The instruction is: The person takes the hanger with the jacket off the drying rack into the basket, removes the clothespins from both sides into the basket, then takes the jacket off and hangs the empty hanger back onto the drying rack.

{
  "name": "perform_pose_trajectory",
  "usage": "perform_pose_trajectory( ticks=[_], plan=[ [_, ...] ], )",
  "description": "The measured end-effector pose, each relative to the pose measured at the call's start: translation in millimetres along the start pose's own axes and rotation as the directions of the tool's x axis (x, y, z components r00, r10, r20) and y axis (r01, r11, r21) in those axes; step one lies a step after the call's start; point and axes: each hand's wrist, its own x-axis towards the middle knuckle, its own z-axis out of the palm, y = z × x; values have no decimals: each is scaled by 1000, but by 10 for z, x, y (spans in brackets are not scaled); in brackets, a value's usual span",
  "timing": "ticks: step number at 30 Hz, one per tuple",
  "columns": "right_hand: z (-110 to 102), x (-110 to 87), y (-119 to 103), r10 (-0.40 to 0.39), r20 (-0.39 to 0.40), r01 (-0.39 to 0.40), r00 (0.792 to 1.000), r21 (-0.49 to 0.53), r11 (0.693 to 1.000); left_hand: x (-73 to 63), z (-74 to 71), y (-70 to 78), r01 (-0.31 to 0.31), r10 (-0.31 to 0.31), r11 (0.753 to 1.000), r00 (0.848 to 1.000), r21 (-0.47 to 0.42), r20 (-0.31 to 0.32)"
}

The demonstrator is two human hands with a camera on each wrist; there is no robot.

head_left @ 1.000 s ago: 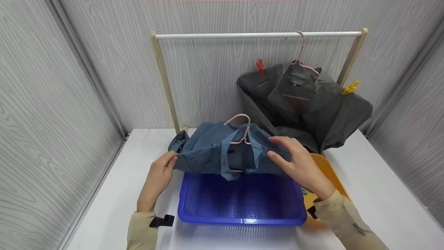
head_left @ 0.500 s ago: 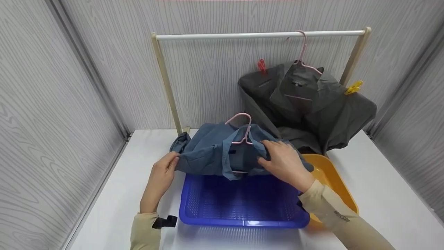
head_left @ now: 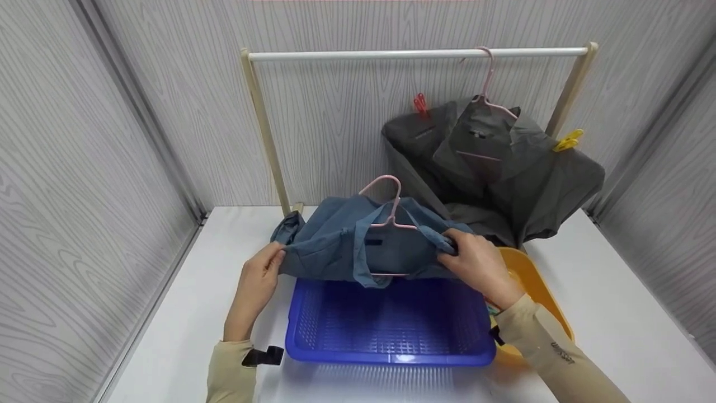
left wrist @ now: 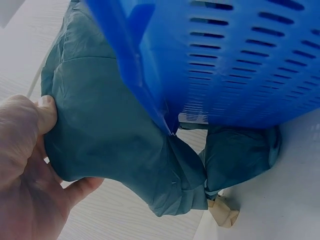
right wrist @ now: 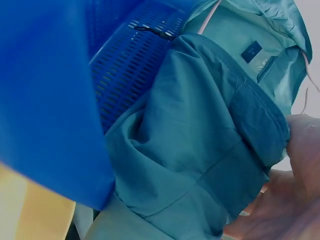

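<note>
Blue cloth, a garment (head_left: 327, 257) on a pink hanger (head_left: 392, 223), stretches between a person's two hands across the far side of a blue basket (head_left: 335, 355) on a white table (head_left: 179, 330); inside its collar sits a small dark label (right wrist: 251, 51), its print too small to read; lettering runs along the right tan sleeve (head_left: 551, 347), slanted and not surely legible. The left hand (head_left: 260, 275) pinches the cloth between thumb and fingers at the garment's left end; the right hand (head_left: 479, 264), thumb beneath and fingers curled over, grips the collar's right edge, so that the garment lies directly between the two, its hanger hook upright near the middle. Half a second earlier the right hand lay closer to the hook; it now sits farther right, the collar drawn wider and more of the hanger bared, while the left hand's pinch is unchanged. Beyond, a dark grey garment (head_left: 475, 190) hangs from a white rail (head_left: 358, 55), a red clip (head_left: 420, 104) and a yellow clip (head_left: 568, 141) at its shoulders; a yellow-orange tray (head_left: 526, 271) stands beside the basket, partly behind the right forearm.
</note>
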Motion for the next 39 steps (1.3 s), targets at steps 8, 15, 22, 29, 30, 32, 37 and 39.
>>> perform_pose_trajectory(
  ticks=[8, 15, 22, 29, 30, 32, 37, 39],
  plan=[
    [37, 12, -67, 12, -38, -14, 999, -44, 999, -24, 10, -16, -8, 8, 1000, 1000, -13, -22],
    [2, 59, 7, 26, -128, -36, 991, -77, 996, -21, 17, -35, -2, 2, 999, 1000, -38, -18],
    [-63, -2, 214, 83, -78, -81, 994, 18, 997, 6, -14, -58, 13, -15, 999, 999, -31, -36],
    [-105, -145, 427, 181, -56, -176, 982, 79, 981, 11, -6, -72, 4, -5, 1000, 998, -29, -56],
    [-105, -169, 445, 194, -63, -189, 979, 78, 979, 7, -2, -76, 3, -5, 1000, 998, -30, -58],
    [-100, -215, 467, 216, -82, -211, 973, 63, 975, 0, 1, -82, 9, -11, 999, 998, -30, -63],
    [-56, -304, 493, 236, -134, -229, 962, 65, 971, -20, -9, -79, 43, -46, 998, 996, -40, -70],
    [-24, -326, 499, 238, -148, -228, 960, 80, 970, -23, -13, -73, 53, -56, 998, 996, -40, -69]
  ],
)
